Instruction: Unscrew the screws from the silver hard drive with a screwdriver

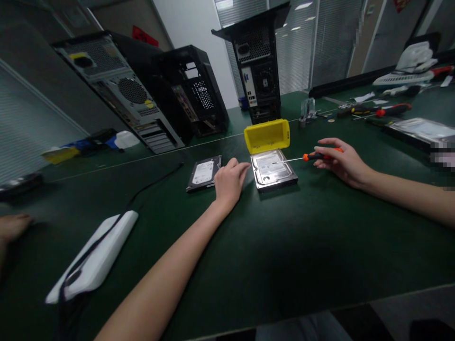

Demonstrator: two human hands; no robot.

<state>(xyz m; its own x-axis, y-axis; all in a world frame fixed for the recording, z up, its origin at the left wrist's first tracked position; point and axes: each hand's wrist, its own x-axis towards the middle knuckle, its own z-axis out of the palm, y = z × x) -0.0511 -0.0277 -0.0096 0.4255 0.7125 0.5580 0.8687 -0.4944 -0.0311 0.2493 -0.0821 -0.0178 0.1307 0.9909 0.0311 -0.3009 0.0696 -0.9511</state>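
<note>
A silver hard drive (273,169) lies flat on the green table, just in front of an open yellow box (267,135). My right hand (339,160) is closed round an orange-handled screwdriver (308,157), whose thin shaft reaches left over the drive's top. My left hand (229,181) rests on the table with fingers curled, its fingertips close to the drive's left edge; nothing shows in it. A second hard drive (204,172) lies just left of that hand.
Three computer towers (122,90) (194,90) (259,71) stand at the back. A white device with a black cable (94,258) lies front left. More screwdrivers (382,111) and a drive (423,130) sit back right. Another person's hand (12,227) shows at the left edge.
</note>
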